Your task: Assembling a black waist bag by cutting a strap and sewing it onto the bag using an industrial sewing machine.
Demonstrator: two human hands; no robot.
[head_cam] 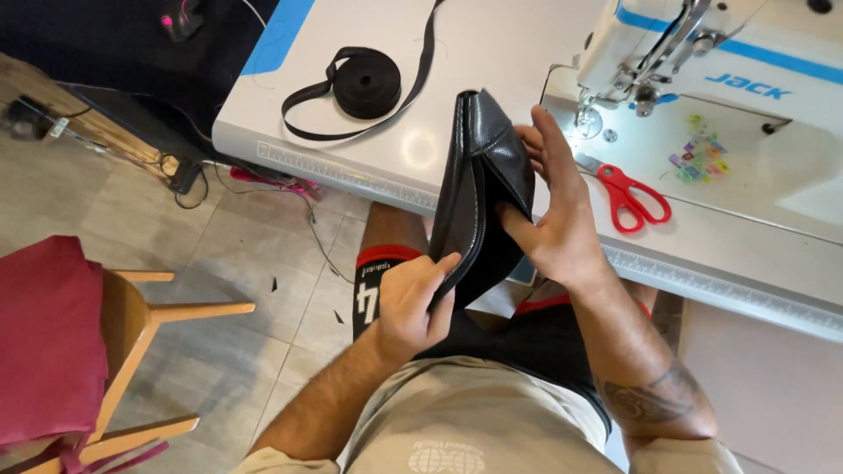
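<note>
Head view: a seated person looks down at both hands, which hold a folded piece of black leather-like material (481, 197) in the middle of the frame, above the lap and at the front edge of the counter (492, 53).
Left hand (413, 303): lower centre, closed on the bottom edge of the black piece, thumb on top and fingers curled beneath.
Right hand (553, 206): centre right, gripping the right side of the black piece, thumb pressed on its face, fingers spread upright behind it.
Black piece: held upright, folded into a narrow pouch-like shape, glossy, with a stitched seam running along its left edge.
Webbing roll (366, 82): black strap coiled on the counter in the upper centre, its loose end looping left and another length trailing to the top edge.
Scissors (628, 195): red-handled, lying on the counter just right of the right hand.
Sewing machine (702, 44): white with a blue stripe, upper right, its needle area lit.
Small coloured clips (698, 151): scattered on the machine bed, right of the needle.
Chair (132, 325): wooden, lower left, with dark red cloth (44, 338) draped over it.
Floor (237, 246): grey tiles, cables along the upper left.
</note>
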